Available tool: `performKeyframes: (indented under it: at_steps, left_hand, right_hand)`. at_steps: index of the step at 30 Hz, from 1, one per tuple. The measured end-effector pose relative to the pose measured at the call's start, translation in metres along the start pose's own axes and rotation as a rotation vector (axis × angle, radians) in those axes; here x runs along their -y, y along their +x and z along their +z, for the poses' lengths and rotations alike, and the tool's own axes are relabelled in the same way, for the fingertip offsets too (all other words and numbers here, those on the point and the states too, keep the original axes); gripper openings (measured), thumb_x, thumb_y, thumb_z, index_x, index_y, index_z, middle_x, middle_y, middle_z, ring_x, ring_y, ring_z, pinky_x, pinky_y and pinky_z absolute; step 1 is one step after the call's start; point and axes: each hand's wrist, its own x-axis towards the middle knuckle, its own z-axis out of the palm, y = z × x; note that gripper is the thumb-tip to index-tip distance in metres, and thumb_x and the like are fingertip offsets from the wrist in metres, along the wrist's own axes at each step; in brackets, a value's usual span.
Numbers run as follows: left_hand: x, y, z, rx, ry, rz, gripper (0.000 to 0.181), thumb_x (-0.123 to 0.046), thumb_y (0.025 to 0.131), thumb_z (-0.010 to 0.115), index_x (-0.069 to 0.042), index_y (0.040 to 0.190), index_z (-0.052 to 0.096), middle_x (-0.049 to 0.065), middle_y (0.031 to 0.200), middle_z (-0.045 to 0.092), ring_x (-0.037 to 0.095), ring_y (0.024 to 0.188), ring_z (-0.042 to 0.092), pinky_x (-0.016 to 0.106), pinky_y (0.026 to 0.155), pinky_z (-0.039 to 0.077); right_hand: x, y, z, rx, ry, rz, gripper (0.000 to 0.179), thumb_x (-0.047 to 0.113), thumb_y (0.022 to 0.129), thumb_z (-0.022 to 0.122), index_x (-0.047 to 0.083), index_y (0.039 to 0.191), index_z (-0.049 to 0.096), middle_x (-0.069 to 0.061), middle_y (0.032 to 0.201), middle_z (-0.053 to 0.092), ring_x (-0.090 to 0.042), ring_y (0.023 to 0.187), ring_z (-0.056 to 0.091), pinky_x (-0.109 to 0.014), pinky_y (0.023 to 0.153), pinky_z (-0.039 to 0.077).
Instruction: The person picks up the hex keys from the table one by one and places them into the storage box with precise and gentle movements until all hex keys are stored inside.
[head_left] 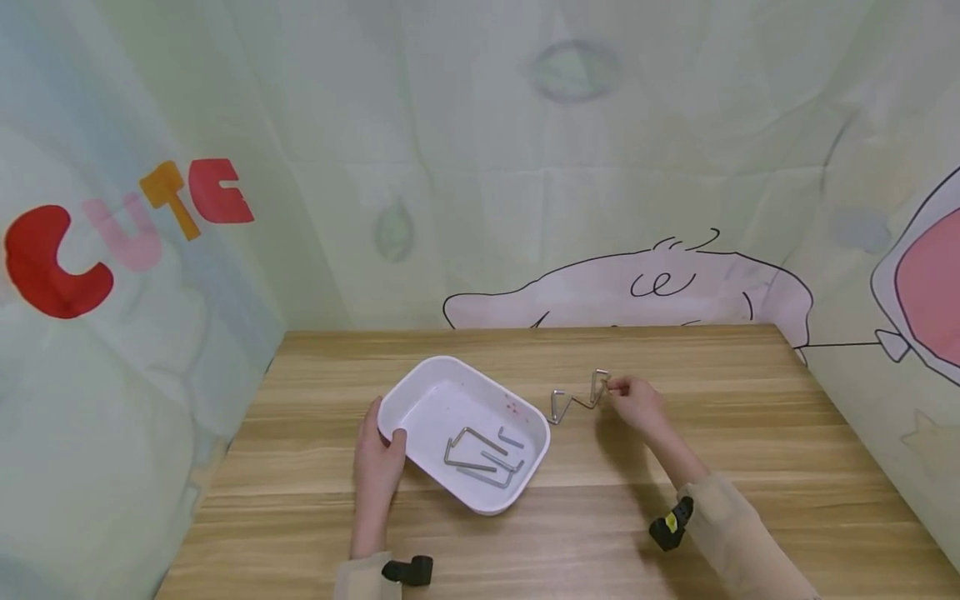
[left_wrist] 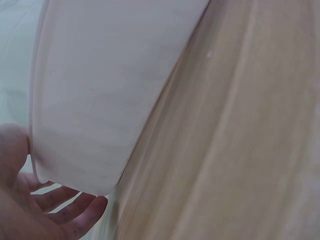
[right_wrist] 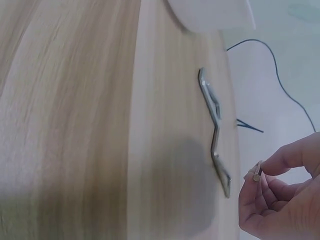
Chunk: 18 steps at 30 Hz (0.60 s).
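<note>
My left hand [head_left: 378, 457] holds the left end of a white plastic tray [head_left: 420, 412], thumb over the rim and fingers along the outer wall. Inside the tray lie several L-shaped hex keys [head_left: 480, 467], mostly toward its right end. Just right of the tray, more metal hex keys [head_left: 581, 403] form a zigzag on the table. At the right end of this zigzag, my right hand [head_left: 637, 404] pinches a small hex key [right_wrist: 257, 176] between thumb and index finger, its end facing the right wrist camera. The rest of that key is hidden by the fingers.
Everything stands on a wood-grain table [head_left: 285, 517]. A printed curtain [head_left: 337, 167] with cartoon drawings hangs behind the table and along both sides. Black wrist cameras are strapped to both sleeves [head_left: 738, 529].
</note>
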Motion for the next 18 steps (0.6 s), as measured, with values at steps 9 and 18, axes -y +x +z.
performKeyframes:
  at_steps: [9,18]
  left_hand:
    - [0.000,0.001,-0.001,0.030,-0.008,-0.024,0.063,-0.004,0.086,0.052,0.001,0.146,0.034,0.028,0.144,0.040,0.043,0.134,0.040,0.053,0.114,0.031]
    - [-0.001,0.001,-0.002,0.045,0.000,-0.037,0.063,-0.003,0.087,0.052,0.001,0.147,0.033,0.028,0.145,0.040,0.043,0.135,0.039,0.053,0.115,0.030]
  right_hand:
    - [0.014,-0.005,0.000,-0.011,0.055,-0.091,0.028,0.005,0.089,0.047,-0.008,0.109,0.063,-0.025,0.104,0.067,-0.029,0.092,0.061,-0.019,0.064,0.043]
    - [0.035,-0.015,0.000,0.059,0.178,-0.099,0.026,0.000,0.090,0.050,-0.009,0.113,0.060,-0.019,0.097,0.061,-0.019,0.083,0.055,-0.017,0.059,0.047]
